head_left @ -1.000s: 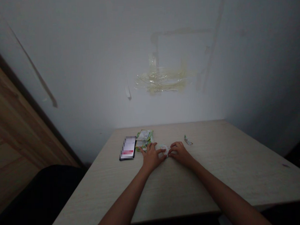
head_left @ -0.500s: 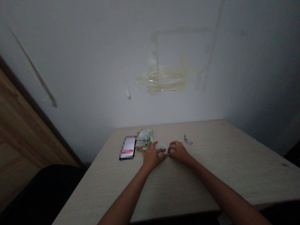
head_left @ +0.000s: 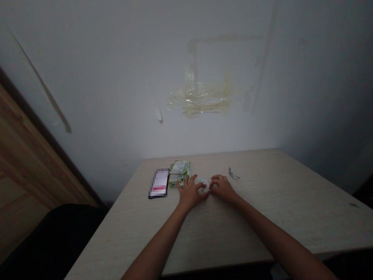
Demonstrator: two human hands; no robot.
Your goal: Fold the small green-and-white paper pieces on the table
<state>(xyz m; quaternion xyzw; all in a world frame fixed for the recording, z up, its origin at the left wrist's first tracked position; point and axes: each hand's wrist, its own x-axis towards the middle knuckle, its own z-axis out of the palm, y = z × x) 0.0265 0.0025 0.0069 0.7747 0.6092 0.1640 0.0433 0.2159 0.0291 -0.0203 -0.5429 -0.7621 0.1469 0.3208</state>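
Note:
A small whitish, translucent piece (head_left: 202,182) lies on the table between my hands; its kind is too small to tell. My left hand (head_left: 191,195) has its thumb and forefinger bent together at the near side of this piece, while its other fingers spread toward the green-and-white packets (head_left: 179,168). Opposite it, my right hand (head_left: 222,189) pinches at the piece's right edge, thumb and fingertips closed. Both sets of fingertips nearly meet there and partly hide the piece.
Left of the packets lies a phone (head_left: 159,184) with a lit, blurred screen. A crumpled wrapper scrap (head_left: 233,174) is to the right on the pale wooden table (head_left: 268,202). Behind rises a wall (head_left: 117,97) with tape remnants (head_left: 200,100). A dark chair-like shape (head_left: 55,238) stands at left.
My left hand has shifted slightly to the right, its thumb and forefinger curling more closely at the whitish piece. The right hand is almost still; packets, phone and scrap have not moved.

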